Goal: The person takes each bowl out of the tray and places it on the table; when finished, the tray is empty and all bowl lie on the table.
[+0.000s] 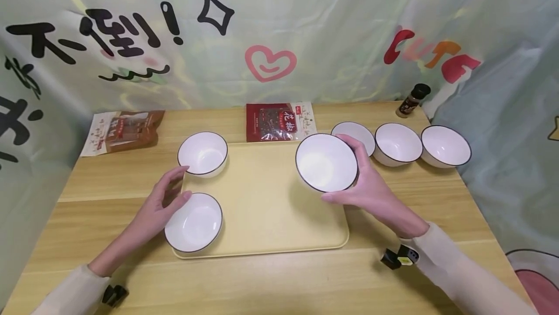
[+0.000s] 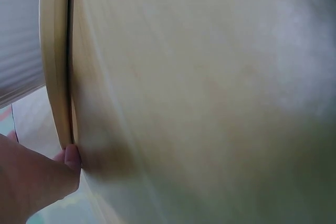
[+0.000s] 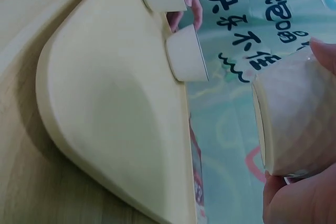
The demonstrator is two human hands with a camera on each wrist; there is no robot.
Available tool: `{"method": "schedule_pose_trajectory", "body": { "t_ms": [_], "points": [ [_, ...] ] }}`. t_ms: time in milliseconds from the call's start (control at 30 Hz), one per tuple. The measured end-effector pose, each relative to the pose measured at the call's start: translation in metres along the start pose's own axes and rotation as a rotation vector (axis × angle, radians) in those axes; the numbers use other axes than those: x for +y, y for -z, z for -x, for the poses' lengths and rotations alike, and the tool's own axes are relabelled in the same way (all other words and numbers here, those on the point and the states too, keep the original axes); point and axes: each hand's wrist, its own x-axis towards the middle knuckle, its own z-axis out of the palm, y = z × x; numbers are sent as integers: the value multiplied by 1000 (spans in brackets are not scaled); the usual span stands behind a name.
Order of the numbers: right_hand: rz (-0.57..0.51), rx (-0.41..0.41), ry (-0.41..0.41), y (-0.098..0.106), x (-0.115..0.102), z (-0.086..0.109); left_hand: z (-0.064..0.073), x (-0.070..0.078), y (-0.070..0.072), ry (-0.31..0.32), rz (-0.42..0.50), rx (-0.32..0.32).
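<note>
My right hand grips a white, dark-rimmed bowl by its side, thumb in front and fingers behind. In the right wrist view this bowl is raised above the beige tray, which carries its shadow. My left hand is at the tray's left edge, its thumb and fingers spread apart. The thumb lies at the rim of the front-left bowl, and the fingertips are close to the back-left bowl. Both of those bowls stand upright on the tray. Whether the left hand presses on anything cannot be made out.
Right of the tray, three more bowls stand in a row: one partly hidden, a middle bowl and an end bowl. Behind are a red spice packet, a brown packet and a black-capped jar. A printed cloth hangs behind.
</note>
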Motion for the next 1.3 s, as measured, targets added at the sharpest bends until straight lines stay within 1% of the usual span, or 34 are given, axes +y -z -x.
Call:
{"method": "schedule_pose_trajectory", "body": {
  "t_ms": [267, 467, 667, 733, 1033, 1200, 1300],
  "points": [
    [23, 83, 11, 18, 1, 9, 1, 1, 1, 7, -6, -3],
    [30, 144, -23, 30, 6, 17, 1, 2, 1, 5, -2, -5],
    [11, 166, -63, 41, 19, 25, 1, 2, 1, 2, -16, -1],
    [20, 179, -74, 45, 24, 28, 1, 2, 1, 0, -19, 1],
    [0, 210, -67, 55, 41, 38, 1, 2, 1, 10, -13, -3],
    [51, 216, -80, 57, 49, 41, 1, 2, 1, 12, -24, 2],
    [84, 218, -82, 57, 55, 44, 1, 1, 0, 2, -19, 3]
  ]
}}
